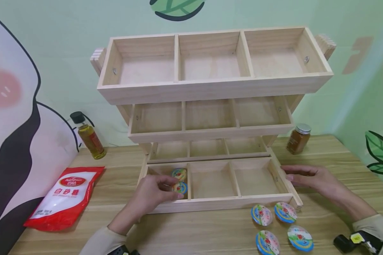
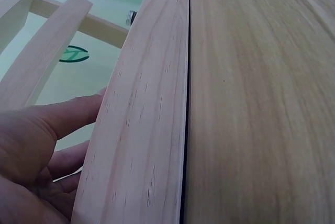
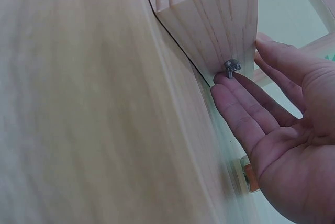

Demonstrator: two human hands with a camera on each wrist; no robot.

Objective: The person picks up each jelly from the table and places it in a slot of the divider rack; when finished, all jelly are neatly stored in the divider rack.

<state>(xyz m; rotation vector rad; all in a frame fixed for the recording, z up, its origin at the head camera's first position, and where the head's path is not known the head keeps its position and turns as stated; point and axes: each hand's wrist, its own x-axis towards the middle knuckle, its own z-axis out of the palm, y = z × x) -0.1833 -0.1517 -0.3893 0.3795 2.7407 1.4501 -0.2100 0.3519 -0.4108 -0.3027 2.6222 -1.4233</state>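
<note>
My left hand [image 1: 154, 191] reaches into the left compartment of the lowest wooden drawer box [image 1: 214, 203]. Its thumb and forefinger pinch a small blue-rimmed jelly cup [image 1: 180, 187] at the compartment's divider. Just behind it sits another jelly cup [image 1: 178, 173] with a yellowish lid. In the left wrist view, the box's front board [image 2: 141, 98] hides the fingertips. My right hand [image 1: 314, 179] rests against the box's right end. The right wrist view shows its extended fingers [image 3: 243, 109] by a metal wing nut [image 3: 232, 67].
Several jelly cups [image 1: 267, 242] lie on the table before the box's right end. Tiered trays [image 1: 215, 88] rise above it. On the left are an oil bottle [image 1: 90, 140] and a red-and-white sugar bag [image 1: 65, 198]. A silver-lidded jar [image 1: 299, 139] stands at the back right.
</note>
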